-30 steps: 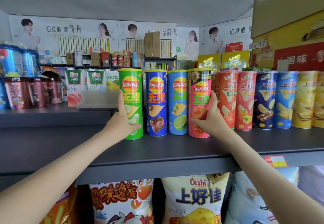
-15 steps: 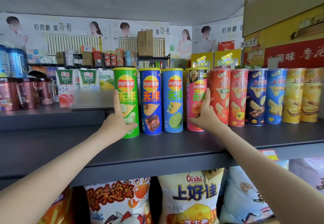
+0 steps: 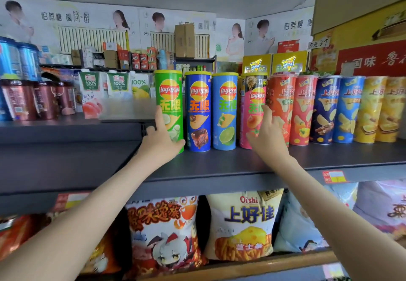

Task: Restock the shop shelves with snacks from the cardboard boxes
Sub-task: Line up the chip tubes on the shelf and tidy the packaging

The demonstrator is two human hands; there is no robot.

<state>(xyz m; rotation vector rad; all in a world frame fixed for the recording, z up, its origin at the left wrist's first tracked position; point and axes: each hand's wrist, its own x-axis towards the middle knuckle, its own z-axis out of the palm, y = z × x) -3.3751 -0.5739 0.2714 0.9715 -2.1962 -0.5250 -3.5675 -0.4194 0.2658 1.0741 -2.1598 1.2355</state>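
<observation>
Top shelf during restocking, head view; four Lay's cans are stood upright in a row near its front edge, the green can at the left end, the pink can at the right end, and the dark blue can and light blue can between them; the green can is held low down by the left hand, whose index finger is laid straight up the can's left side while the thumb is wrapped across the base; the pink can is held by the right hand, the index finger raised along its right edge and the thumb set against its lower front; how far the remaining fingers close behind either can cannot be told; compared with a second ago, the pink can has been pushed back a little, so that it is no longer stood forward of the red cans but just beside them, while the green can has been kept where it was; the row is therefore judged almost squared up, and release of both end cans is expected to be all that this step still requires
</observation>
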